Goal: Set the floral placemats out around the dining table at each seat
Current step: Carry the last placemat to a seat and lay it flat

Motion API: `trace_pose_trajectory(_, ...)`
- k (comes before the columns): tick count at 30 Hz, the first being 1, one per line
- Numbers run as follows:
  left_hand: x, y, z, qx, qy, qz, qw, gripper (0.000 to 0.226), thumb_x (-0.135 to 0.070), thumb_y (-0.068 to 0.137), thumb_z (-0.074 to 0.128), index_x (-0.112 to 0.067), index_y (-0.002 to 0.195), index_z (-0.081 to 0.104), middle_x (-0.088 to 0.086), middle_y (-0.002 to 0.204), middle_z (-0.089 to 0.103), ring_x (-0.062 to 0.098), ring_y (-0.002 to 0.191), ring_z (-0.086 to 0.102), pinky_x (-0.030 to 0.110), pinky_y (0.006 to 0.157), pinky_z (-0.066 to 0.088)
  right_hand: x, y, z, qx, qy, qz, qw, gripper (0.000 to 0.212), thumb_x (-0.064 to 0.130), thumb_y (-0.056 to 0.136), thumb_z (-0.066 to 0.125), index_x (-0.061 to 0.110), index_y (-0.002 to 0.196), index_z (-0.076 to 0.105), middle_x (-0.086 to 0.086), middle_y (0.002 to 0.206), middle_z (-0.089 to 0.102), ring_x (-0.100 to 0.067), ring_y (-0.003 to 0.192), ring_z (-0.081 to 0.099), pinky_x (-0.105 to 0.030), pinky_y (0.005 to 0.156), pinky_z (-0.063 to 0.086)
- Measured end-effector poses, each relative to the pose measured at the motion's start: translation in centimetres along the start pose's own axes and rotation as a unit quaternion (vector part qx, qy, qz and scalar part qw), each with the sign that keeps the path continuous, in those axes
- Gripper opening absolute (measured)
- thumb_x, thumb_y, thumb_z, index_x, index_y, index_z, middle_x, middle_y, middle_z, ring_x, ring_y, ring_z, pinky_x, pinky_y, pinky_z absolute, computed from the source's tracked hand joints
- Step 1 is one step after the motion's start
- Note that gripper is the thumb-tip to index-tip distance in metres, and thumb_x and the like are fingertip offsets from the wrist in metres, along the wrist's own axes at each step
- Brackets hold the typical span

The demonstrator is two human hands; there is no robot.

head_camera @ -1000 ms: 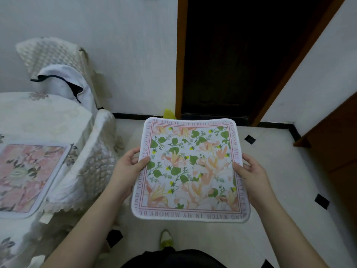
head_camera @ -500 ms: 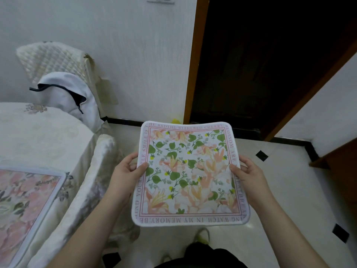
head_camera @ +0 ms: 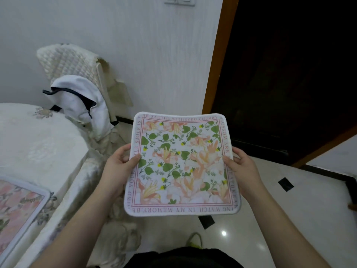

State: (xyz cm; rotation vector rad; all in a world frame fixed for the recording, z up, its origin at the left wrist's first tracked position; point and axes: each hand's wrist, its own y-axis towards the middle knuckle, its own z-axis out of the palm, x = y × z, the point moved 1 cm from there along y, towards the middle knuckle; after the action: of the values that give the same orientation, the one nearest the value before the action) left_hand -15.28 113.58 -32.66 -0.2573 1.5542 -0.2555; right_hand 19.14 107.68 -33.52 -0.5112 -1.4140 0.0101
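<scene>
Both hands, left [head_camera: 117,171] and right [head_camera: 243,172], still pinch the placemat [head_camera: 182,165] edges; table [head_camera: 38,144] has slid farther left.

A square floral placemat [head_camera: 182,165], white-edged with a pink lettered border, peach flowers and green leaves, is held in the air, face up and roughly level, its far edge slightly bowed, off the desk's right edge. A second placemat [head_camera: 17,211], pink-flowered with a pale blue-grey rim, lies flat on the desk [head_camera: 38,144] at its near left, partly out of view.
</scene>
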Motion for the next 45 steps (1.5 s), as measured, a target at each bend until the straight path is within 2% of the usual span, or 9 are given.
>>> trace_pose_trajectory(4,-1.1,1.5,0.1,-0.031,-0.016,0.008,0.999,0.028,-0.020,0.092,0.070,-0.040,0.112,0.067,0.013,0.100,0.077,0.038,0.086,0.075,0.054,0.071,0.061,2.1,4.3,1.2,0.040,-0.016,-0.003,0.999,0.030,0.016,0.094,0.065,0.029,0.121,0.060,-0.002,0.098,0.077,-0.024,0.088,0.075,-0.040,0.066,0.061)
trace_pose_trajectory(12,-2.8,5.4,-2.9,-0.107,-0.037,0.011,0.994,0.026,-0.014,0.093,0.067,-0.036,0.108,0.068,0.011,0.097,0.078,0.036,0.080,0.076,0.044,0.059,0.063,3.8,11.8,7.7,0.117,-0.037,0.012,0.992,0.028,0.015,0.094,0.065,0.034,0.114,0.060,0.000,0.100,0.077,-0.023,0.089,0.075,-0.037,0.064,0.061)
trace_pose_trajectory(17,-3.2,9.6,-5.3,-0.141,-0.060,0.011,0.988,0.027,-0.014,0.094,0.066,-0.036,0.109,0.067,0.006,0.093,0.079,0.031,0.075,0.076,0.035,0.053,0.061,4.6,16.8,12.3,0.142,-0.042,0.021,0.989,0.032,0.015,0.093,0.066,0.028,0.122,0.059,-0.004,0.101,0.077,-0.027,0.090,0.075,-0.037,0.063,0.061)
trace_pose_trajectory(23,-4.1,14.9,-9.2,-0.173,-0.046,-0.001,0.984,0.030,-0.017,0.093,0.068,-0.031,0.120,0.064,0.002,0.096,0.079,0.030,0.079,0.077,0.045,0.063,0.063,6.6,22.1,18.4,0.171,-0.072,0.035,0.982,0.040,0.013,0.095,0.064,0.021,0.133,0.054,-0.009,0.103,0.076,-0.031,0.091,0.075,-0.046,0.069,0.061)
trace_pose_trajectory(26,-5.1,17.2,-11.7,-0.176,-0.022,0.007,0.984,0.028,-0.023,0.092,0.069,-0.043,0.111,0.065,-0.001,0.097,0.079,0.028,0.079,0.077,0.046,0.068,0.062,7.4,23.9,21.4,0.183,-0.068,0.036,0.980,0.039,0.012,0.095,0.063,0.022,0.132,0.054,-0.011,0.103,0.076,-0.032,0.091,0.074,-0.043,0.065,0.061)
trace_pose_trajectory(29,-5.9,18.8,-13.9,-0.194,-0.019,0.012,0.981,0.028,-0.021,0.093,0.069,-0.048,0.101,0.068,0.000,0.094,0.079,0.027,0.077,0.077,0.042,0.063,0.063,7.6,25.4,24.2,0.199,-0.082,0.039,0.976,0.039,0.012,0.096,0.061,0.022,0.133,0.053,-0.010,0.103,0.076,-0.030,0.091,0.075,-0.041,0.065,0.062)
trace_pose_trajectory(34,-5.9,20.7,-15.8,-0.221,-0.053,0.005,0.974,0.027,-0.020,0.094,0.068,-0.045,0.105,0.067,0.003,0.095,0.079,0.029,0.080,0.077,0.042,0.065,0.063,8.2,28.7,28.3,0.223,-0.108,0.047,0.968,0.037,0.013,0.096,0.062,0.025,0.129,0.054,-0.008,0.099,0.077,-0.029,0.088,0.075,-0.041,0.065,0.061)
trace_pose_trajectory(40,-5.8,23.4,-17.4,-0.290,-0.070,-0.020,0.954,0.029,-0.015,0.094,0.066,-0.029,0.120,0.063,0.007,0.091,0.079,0.030,0.078,0.076,0.044,0.068,0.061,8.7,33.9,33.7,0.280,-0.135,0.053,0.949,0.032,0.014,0.095,0.063,0.030,0.122,0.058,-0.004,0.099,0.077,-0.029,0.086,0.076,-0.040,0.061,0.061)
trace_pose_trajectory(45,-6.5,25.9,-18.7,-0.355,-0.090,-0.041,0.930,0.027,-0.017,0.095,0.066,-0.029,0.119,0.062,0.009,0.090,0.078,0.031,0.077,0.076,0.041,0.059,0.062,8.8,39.1,39.1,0.345,-0.132,0.077,0.926,0.033,0.010,0.095,0.061,0.023,0.125,0.057,-0.011,0.103,0.076,-0.035,0.089,0.074,-0.047,0.067,0.062)
